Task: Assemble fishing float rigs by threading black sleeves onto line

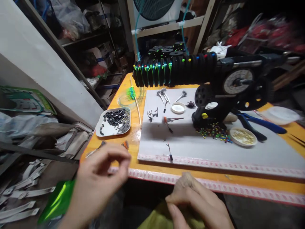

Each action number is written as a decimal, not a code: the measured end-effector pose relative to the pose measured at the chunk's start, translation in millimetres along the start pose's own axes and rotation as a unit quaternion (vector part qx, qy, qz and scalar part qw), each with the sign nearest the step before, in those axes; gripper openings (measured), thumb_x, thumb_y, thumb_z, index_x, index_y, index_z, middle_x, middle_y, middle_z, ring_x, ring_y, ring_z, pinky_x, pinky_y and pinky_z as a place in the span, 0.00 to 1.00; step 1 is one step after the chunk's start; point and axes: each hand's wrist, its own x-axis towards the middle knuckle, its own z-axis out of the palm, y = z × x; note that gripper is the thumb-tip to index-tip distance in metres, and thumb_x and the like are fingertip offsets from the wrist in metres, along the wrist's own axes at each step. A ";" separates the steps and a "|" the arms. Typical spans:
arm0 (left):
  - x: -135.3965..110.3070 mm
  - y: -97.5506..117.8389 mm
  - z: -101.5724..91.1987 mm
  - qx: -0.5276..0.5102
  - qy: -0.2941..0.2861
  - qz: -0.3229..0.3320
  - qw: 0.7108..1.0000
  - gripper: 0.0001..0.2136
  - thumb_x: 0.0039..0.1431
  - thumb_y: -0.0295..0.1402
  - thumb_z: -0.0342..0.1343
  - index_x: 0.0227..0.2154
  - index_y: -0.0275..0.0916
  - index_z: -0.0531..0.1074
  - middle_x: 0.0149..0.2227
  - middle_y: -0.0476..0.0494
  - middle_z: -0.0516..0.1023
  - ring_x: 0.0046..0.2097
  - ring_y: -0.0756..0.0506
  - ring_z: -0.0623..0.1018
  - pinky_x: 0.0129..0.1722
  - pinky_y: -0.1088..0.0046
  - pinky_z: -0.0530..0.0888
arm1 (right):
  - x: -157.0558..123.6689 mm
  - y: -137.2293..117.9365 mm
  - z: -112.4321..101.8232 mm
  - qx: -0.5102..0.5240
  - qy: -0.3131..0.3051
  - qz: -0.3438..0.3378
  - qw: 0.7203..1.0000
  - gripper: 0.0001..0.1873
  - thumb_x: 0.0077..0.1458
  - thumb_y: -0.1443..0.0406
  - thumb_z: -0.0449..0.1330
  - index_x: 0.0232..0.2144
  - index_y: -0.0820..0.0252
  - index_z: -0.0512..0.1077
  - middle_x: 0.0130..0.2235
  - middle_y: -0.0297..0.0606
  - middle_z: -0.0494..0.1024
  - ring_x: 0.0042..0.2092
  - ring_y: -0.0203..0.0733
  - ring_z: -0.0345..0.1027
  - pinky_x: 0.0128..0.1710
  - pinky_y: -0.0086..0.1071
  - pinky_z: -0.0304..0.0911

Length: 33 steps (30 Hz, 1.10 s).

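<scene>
My left hand (101, 179) is over the table's front edge at left, thumb and forefinger curled together in a pinch. Lower and to the right, my right hand (197, 202) has its thumb pressed against the forefinger, above my lap. Whatever either pinch holds is too fine or hidden to make out. Beyond the left hand is a white tray (108, 130) of small black and grey tube beads. Between the hands and farther back, a small wired piece with a black end (171, 156) lies on the grey board (152, 144). An orange-tipped bundle (125, 145) shows just behind my left fingers.
A black geared machine (205, 71) with bead-tipped green threads stands over the board. Nearby are colored beads (214, 132), a shallow dish (243, 143), blue-handled pliers (264, 123) and a white lid (178, 108). A measuring tape (152, 176) runs along the table edge.
</scene>
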 end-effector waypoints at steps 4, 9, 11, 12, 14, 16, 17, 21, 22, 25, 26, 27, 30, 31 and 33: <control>-55.0 5.3 50.5 -0.288 -0.030 -0.199 0.936 0.06 0.47 0.28 0.71 0.22 0.41 0.80 0.25 0.47 0.73 0.25 0.50 0.71 0.25 0.76 0.68 | -0.9 -8.6 3.0 0.089 0.003 0.042 0.995 0.12 0.51 0.78 0.57 0.29 0.56 0.63 0.30 0.33 0.72 0.33 0.37 0.71 0.35 0.30 0.70; -78.5 5.1 75.4 -0.470 0.004 -0.341 0.814 0.10 0.43 0.33 0.75 0.23 0.38 0.78 0.26 0.52 0.70 0.24 0.56 0.68 0.27 0.81 0.67 | -0.1 -16.7 0.9 0.112 -0.038 0.099 0.988 0.11 0.51 0.77 0.56 0.28 0.56 0.63 0.32 0.34 0.73 0.33 0.37 0.71 0.31 0.30 0.66; -80.8 6.0 74.0 -0.485 0.001 -0.360 0.797 0.11 0.43 0.33 0.75 0.26 0.38 0.78 0.26 0.52 0.71 0.25 0.56 0.68 0.28 0.81 0.68 | -1.2 -18.5 -0.2 0.111 -0.048 0.106 0.987 0.11 0.51 0.77 0.56 0.28 0.56 0.63 0.31 0.34 0.72 0.33 0.38 0.70 0.31 0.31 0.66; -81.6 6.6 72.6 -0.486 -0.001 -0.365 0.794 0.11 0.44 0.32 0.75 0.27 0.39 0.78 0.26 0.52 0.72 0.25 0.56 0.69 0.28 0.81 0.68 | -1.8 -19.1 -0.5 0.109 -0.049 0.107 0.987 0.11 0.51 0.77 0.56 0.28 0.56 0.63 0.31 0.34 0.72 0.33 0.38 0.70 0.31 0.31 0.66; -82.7 7.8 69.9 -0.481 -0.010 -0.369 0.795 0.11 0.45 0.32 0.74 0.30 0.39 0.77 0.26 0.52 0.72 0.25 0.56 0.68 0.27 0.81 0.68 | -2.9 -20.1 -0.9 0.103 -0.048 0.107 0.988 0.10 0.50 0.77 0.56 0.28 0.56 0.63 0.30 0.34 0.72 0.32 0.38 0.69 0.30 0.31 0.65; -83.1 9.2 68.3 -0.474 -0.018 -0.367 0.800 0.11 0.46 0.31 0.74 0.30 0.40 0.77 0.26 0.53 0.71 0.24 0.56 0.68 0.26 0.82 0.68 | -3.1 -20.9 -1.2 0.096 -0.048 0.110 0.988 0.10 0.50 0.77 0.56 0.27 0.56 0.63 0.30 0.34 0.73 0.32 0.38 0.68 0.29 0.31 0.63; -83.0 9.8 67.8 -0.471 -0.021 -0.366 0.802 0.11 0.46 0.31 0.74 0.30 0.40 0.76 0.25 0.53 0.71 0.24 0.56 0.67 0.26 0.82 0.68 | -2.9 -21.2 -1.5 0.094 -0.049 0.111 0.988 0.10 0.49 0.77 0.56 0.27 0.57 0.63 0.30 0.34 0.73 0.32 0.38 0.68 0.28 0.31 0.62; -82.0 12.2 67.1 -0.464 -0.016 -0.368 0.805 0.13 0.44 0.31 0.75 0.31 0.39 0.77 0.26 0.52 0.72 0.24 0.56 0.67 0.25 0.83 0.69 | -1.9 -21.4 -2.1 0.092 -0.056 0.111 0.988 0.10 0.49 0.77 0.56 0.27 0.57 0.64 0.30 0.34 0.73 0.32 0.38 0.68 0.28 0.30 0.61; -81.8 12.5 67.0 -0.464 -0.015 -0.370 0.805 0.13 0.44 0.31 0.75 0.31 0.39 0.77 0.26 0.52 0.72 0.24 0.57 0.67 0.25 0.83 0.69 | -1.9 -21.1 -2.0 0.092 -0.055 0.109 0.988 0.10 0.48 0.77 0.56 0.27 0.57 0.64 0.29 0.34 0.72 0.32 0.37 0.68 0.28 0.30 0.61; -81.8 12.5 66.6 -0.464 -0.015 -0.371 0.804 0.13 0.43 0.32 0.75 0.31 0.40 0.77 0.25 0.53 0.72 0.23 0.57 0.67 0.24 0.85 0.68 | -2.6 -20.3 -0.6 0.096 -0.051 0.107 0.988 0.11 0.48 0.77 0.56 0.26 0.57 0.63 0.29 0.33 0.72 0.32 0.37 0.67 0.28 0.30 0.61; -82.0 12.2 66.6 -0.464 -0.017 -0.370 0.805 0.13 0.43 0.33 0.75 0.31 0.40 0.78 0.25 0.53 0.72 0.23 0.57 0.67 0.24 0.85 0.68 | -2.8 -20.1 -0.1 0.098 -0.051 0.108 0.988 0.11 0.47 0.77 0.56 0.26 0.57 0.63 0.29 0.33 0.72 0.31 0.37 0.67 0.28 0.30 0.61; -82.3 11.9 66.5 -0.464 -0.018 -0.368 0.806 0.14 0.43 0.33 0.76 0.31 0.40 0.78 0.25 0.53 0.72 0.23 0.57 0.67 0.24 0.85 0.68 | -3.0 -20.1 0.3 0.100 -0.050 0.108 0.988 0.11 0.47 0.77 0.56 0.27 0.57 0.63 0.29 0.33 0.72 0.32 0.37 0.67 0.28 0.30 0.61; -82.9 10.9 66.3 -0.462 -0.022 -0.359 0.811 0.14 0.44 0.34 0.75 0.32 0.40 0.78 0.25 0.53 0.72 0.23 0.58 0.68 0.24 0.86 0.68 | -3.6 -20.2 0.9 0.100 -0.059 0.114 0.987 0.11 0.47 0.77 0.57 0.27 0.57 0.63 0.30 0.33 0.72 0.32 0.37 0.67 0.29 0.30 0.61; -83.0 10.6 66.1 -0.462 -0.023 -0.356 0.812 0.14 0.44 0.34 0.75 0.32 0.40 0.78 0.25 0.53 0.72 0.23 0.58 0.68 0.24 0.86 0.68 | -3.9 -20.2 0.9 0.099 -0.062 0.115 0.986 0.11 0.47 0.77 0.57 0.27 0.57 0.63 0.30 0.33 0.72 0.32 0.37 0.67 0.29 0.30 0.61; -82.9 10.0 65.8 -0.462 -0.025 -0.353 0.813 0.14 0.45 0.34 0.75 0.32 0.40 0.78 0.25 0.53 0.72 0.23 0.58 0.68 0.24 0.86 0.68 | -4.8 -20.0 0.7 0.097 -0.066 0.117 0.986 0.12 0.47 0.78 0.56 0.27 0.57 0.62 0.30 0.33 0.71 0.32 0.37 0.67 0.29 0.30 0.62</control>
